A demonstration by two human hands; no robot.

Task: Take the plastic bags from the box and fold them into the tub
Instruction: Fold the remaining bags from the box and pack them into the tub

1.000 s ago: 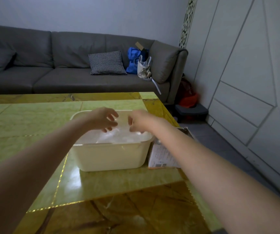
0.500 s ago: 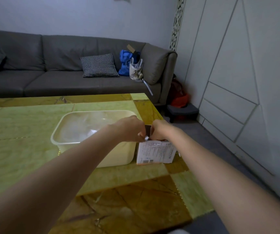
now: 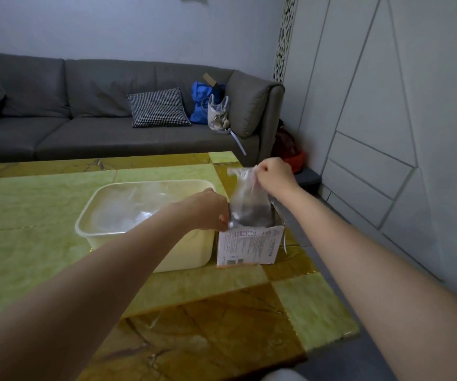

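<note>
**One bag half out of the box, tub waiting on the left**

Two big things fill the room behind: a grey sofa along the wall and the green and yellow table in front of it. On the table stands the cream tub, with some clear plastic already lying inside it. Just beside the tub, on its right side, stands the small white box, open at the top.

From the box rises one clear plastic bag. Its long axis is nearly upright, the top end a little above the box and the lower end inside the opening. The right hand pinches the top edge of the bag with curled fingers and holds it up. The left hand is at the left rim of the box, fingers curled at the lower part of the bag; whether it grips the bag or the edge of the box, I cannot tell for sure.

The tub lies to the left of both hands, and the left hand is the nearer one to it. I judge that the bag must first come fully free upward, and then travel left over the rim of the tub for folding. The plastic is thin and limp, so it may cling or pull a second bag with it.
</note>
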